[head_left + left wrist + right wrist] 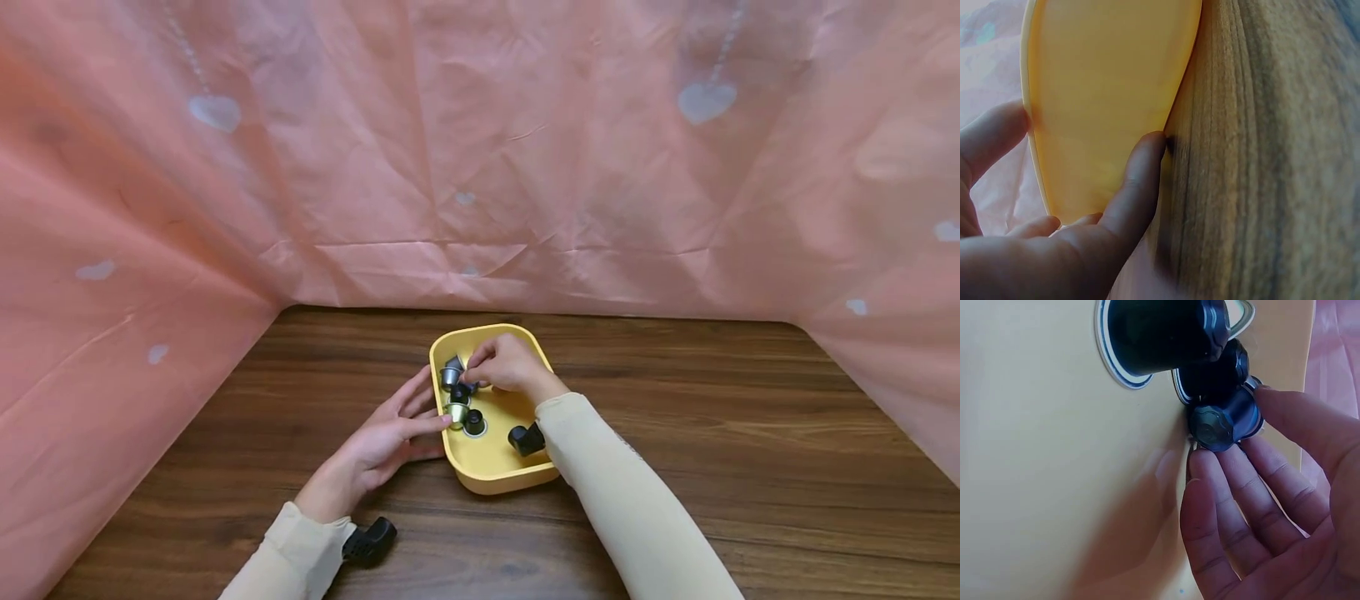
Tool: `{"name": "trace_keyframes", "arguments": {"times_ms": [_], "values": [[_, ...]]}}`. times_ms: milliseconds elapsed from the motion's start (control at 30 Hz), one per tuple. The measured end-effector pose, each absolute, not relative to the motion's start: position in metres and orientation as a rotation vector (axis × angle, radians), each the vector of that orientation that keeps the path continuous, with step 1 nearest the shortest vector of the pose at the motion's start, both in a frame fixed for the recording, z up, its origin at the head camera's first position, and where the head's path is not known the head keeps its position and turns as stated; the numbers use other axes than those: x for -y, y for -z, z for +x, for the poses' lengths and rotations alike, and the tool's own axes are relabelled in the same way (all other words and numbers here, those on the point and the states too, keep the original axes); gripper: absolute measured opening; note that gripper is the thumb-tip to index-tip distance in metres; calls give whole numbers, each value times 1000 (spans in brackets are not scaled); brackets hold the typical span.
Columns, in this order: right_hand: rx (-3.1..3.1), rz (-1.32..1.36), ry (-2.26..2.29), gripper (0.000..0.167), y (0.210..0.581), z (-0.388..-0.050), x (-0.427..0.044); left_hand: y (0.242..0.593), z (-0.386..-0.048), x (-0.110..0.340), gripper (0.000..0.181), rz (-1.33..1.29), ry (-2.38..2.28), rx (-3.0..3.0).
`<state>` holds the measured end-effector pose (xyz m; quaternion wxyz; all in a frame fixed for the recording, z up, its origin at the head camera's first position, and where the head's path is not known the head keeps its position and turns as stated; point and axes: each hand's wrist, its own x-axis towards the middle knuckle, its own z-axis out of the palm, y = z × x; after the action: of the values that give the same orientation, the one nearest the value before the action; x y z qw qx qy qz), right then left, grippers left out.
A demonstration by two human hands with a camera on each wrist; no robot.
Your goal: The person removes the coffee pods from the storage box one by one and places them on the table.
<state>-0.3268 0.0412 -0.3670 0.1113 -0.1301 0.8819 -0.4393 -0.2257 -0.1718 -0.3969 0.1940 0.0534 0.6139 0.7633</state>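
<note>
A yellow box (491, 483) holds several coffee capsules at its left side. My left hand (386, 437) rests against the box's left outer wall, one fingertip at the rim. In the left wrist view its fingers (1141, 181) lie spread along the yellow wall. Reaching inside the box, my right hand (510, 364) pinches a dark blue capsule (1225, 425) between thumb and fingers. Beside that capsule are black capsules (1163, 331), a green-gold capsule (457, 414) and a silver-grey capsule (450, 377). The pinched capsule's far end is hidden by the thumb.
The box stands on a dark wooden table (712, 433). Pink sheeting (525, 208) with pale hearts hangs behind and at both sides. Black wrist devices sit at the left cuff (369, 542) and the right cuff (527, 439), the latter over the box.
</note>
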Motion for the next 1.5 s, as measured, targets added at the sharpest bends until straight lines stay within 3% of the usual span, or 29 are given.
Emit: {"name": "trace_keyframes", "arguments": {"times_ms": [1500], "values": [[-2555,-425,1338,24,370,-322,-46,398,-225,171,95,207,-2148,-1731]]}}
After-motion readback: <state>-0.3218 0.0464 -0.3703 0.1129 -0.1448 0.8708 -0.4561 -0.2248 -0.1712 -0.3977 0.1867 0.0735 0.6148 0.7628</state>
